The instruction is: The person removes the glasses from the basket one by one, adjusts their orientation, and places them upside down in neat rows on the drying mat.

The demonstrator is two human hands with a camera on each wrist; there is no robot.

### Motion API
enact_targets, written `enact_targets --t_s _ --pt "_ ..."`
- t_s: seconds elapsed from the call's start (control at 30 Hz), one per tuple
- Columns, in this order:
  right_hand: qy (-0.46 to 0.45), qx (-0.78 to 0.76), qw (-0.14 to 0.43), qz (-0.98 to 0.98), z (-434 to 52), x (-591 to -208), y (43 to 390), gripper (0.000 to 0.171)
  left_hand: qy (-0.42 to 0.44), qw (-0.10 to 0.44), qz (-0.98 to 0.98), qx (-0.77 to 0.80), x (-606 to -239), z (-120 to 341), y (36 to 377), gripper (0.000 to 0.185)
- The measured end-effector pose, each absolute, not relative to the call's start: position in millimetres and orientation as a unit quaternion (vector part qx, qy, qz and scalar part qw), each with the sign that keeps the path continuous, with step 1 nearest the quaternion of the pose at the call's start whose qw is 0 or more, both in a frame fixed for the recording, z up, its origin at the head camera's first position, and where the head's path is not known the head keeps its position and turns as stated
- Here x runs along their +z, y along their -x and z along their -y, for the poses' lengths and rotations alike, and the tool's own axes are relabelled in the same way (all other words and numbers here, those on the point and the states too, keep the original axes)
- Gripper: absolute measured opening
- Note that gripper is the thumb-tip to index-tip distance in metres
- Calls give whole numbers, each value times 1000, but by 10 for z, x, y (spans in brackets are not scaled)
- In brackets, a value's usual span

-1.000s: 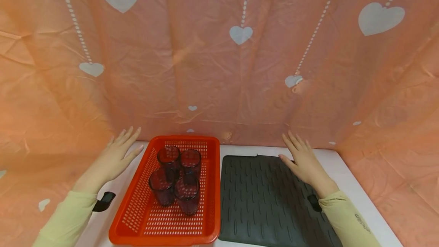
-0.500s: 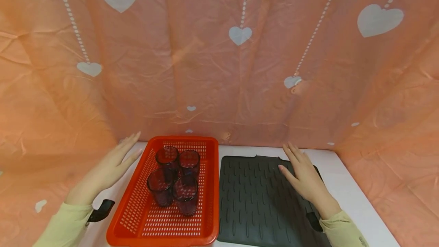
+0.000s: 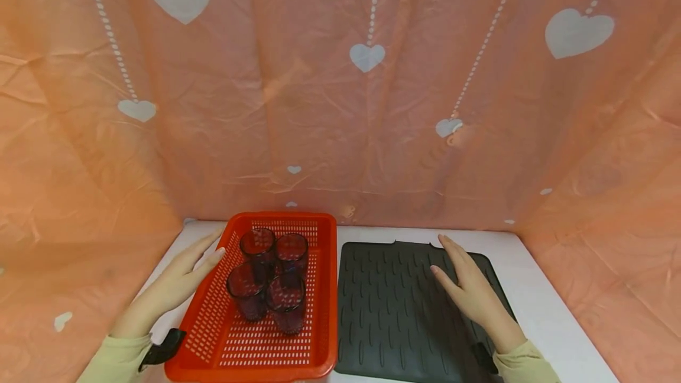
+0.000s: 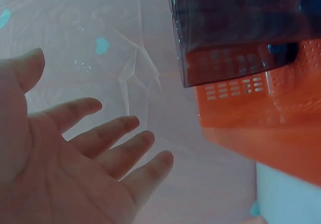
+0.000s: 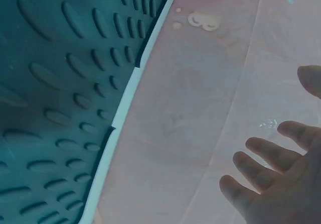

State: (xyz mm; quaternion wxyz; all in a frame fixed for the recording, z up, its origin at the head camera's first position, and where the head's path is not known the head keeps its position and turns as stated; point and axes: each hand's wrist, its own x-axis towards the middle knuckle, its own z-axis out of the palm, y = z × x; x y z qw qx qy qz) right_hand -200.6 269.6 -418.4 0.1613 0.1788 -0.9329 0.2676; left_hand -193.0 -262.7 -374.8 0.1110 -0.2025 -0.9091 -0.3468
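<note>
Several dark purple glasses [image 3: 248,288] stand upright, grouped together inside a red plastic basket [image 3: 331,288] with slotted walls. My left hand [image 3: 178,279] is beside the basket's left rim, fingers extended and nothing held; in the left wrist view its spread fingers [image 4: 108,138] point toward the basket wall and a glass [image 4: 241,18]. To the right lies a dark ribbed mat [image 3: 388,306]. Over that mat's right part hovers my right hand [image 3: 470,285], fingers straight, holding nothing. The right wrist view shows the same hand [image 5: 281,169] with the fingers apart.
Basket and mat lie side by side on a white table [image 3: 537,288]. An orange-pink curtain [image 3: 319,105] printed with white hearts encloses the back and both sides. Both wrists carry black straps, the left one [image 3: 164,347] close to the basket's lower left corner.
Both hands have come down and nearer to me, the left one ending closer to the basket's rim, the right one lower over the mat. The glasses, basket and mat keep their places.
</note>
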Motion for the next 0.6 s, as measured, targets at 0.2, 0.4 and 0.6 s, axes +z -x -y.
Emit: enact_targets --t_s 0.2,0.4,0.6 --pt "-161 318 150 922 -2737 -4308 2002 66 202 93 895 -386 -3814 2586 1936 51" --pt "-146 352 152 912 -2740 -4445 1992 62 184 57 882 -430 -3901 2597 1920 46" --pt "-138 384 155 900 -2704 -4508 1987 55 189 8 835 -517 -3961 2576 1901 47"
